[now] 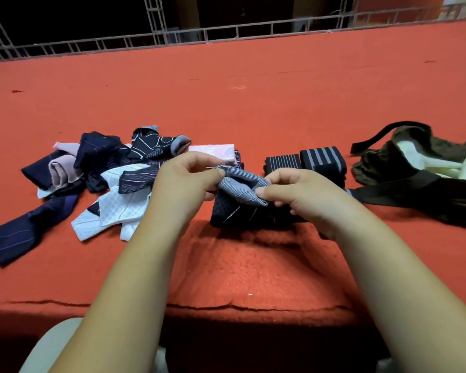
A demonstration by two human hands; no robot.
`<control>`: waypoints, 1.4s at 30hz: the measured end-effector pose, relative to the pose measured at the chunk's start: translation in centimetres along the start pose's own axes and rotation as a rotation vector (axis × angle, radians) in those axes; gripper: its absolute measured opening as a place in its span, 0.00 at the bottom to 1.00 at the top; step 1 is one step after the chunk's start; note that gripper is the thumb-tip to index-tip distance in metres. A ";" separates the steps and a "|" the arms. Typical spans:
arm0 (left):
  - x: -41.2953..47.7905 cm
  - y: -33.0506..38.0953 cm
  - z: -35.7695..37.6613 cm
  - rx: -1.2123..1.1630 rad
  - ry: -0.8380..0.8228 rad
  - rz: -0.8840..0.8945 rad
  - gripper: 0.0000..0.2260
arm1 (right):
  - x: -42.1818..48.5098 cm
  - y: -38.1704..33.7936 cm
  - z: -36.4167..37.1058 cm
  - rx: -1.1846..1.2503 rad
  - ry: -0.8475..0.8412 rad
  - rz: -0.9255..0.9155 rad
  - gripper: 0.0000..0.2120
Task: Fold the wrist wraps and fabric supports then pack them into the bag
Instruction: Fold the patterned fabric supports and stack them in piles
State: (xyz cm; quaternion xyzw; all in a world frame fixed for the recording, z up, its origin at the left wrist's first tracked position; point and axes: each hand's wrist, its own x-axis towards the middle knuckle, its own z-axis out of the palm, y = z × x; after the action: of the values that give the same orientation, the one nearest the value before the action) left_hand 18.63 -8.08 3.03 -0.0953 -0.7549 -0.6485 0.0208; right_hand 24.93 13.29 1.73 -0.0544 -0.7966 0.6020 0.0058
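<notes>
We judge that the folding step is in hand, with one piece being worked on and much left to do. In the centre of the frame the left hand and the right hand both grasp one fabric support. Each hand pinches the grey striped cuff between thumb and fingers, the left hand at its left end and the right hand at its right end. The cuff is stretched between the hands, so its edge runs from left to right across the frame and dips a little toward the right. The dark navy body of the piece goes down from the cuff toward the bottom of the frame and seems to rest on the red table. We cannot tell if it is already folded once. On the left lies a loose pile of navy, white and pink pieces, not yet folded. Just behind the hands, to the right of centre, two folded wraps with black and grey stripes sit side by side. The olive bag lies open at the right edge. In our view the next move calls for bringing the cuff down over the body to make a compact packet, and then carrying it to the right, toward the folded ones or the bag.
</notes>
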 end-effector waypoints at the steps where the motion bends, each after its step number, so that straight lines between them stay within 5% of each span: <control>1: 0.1 -0.3 0.0 -0.031 -0.009 -0.013 0.07 | 0.1 0.0 0.0 0.002 0.010 0.001 0.08; 11: 0.1 -1.4 -0.4 -0.155 -0.195 -0.147 0.02 | 0.6 0.8 0.4 -0.015 0.093 -0.048 0.11; 22: -0.1 -1.2 -0.4 0.230 -0.074 0.058 0.07 | -0.1 -0.2 -0.1 -0.010 -0.088 -0.026 0.10; 32: -1.8 0.1 1.0 0.368 0.084 0.295 0.07 | -0.8 -0.6 1.7 -0.475 0.390 -0.202 0.08; 37: -2.0 0.8 1.1 0.114 0.087 0.125 0.04 | -1.5 -1.8 1.5 -0.266 0.265 -0.056 0.02; 42: -1.7 1.0 0.8 -0.112 0.001 0.052 0.03 | -1.9 -2.7 1.3 0.031 0.233 -0.045 0.13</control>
State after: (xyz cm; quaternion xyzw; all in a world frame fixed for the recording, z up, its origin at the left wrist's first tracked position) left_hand 20.52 -7.39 3.61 -0.1155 -0.7148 -0.6890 0.0328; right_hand 26.53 11.14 4.03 -0.1061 -0.7822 0.6034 0.1130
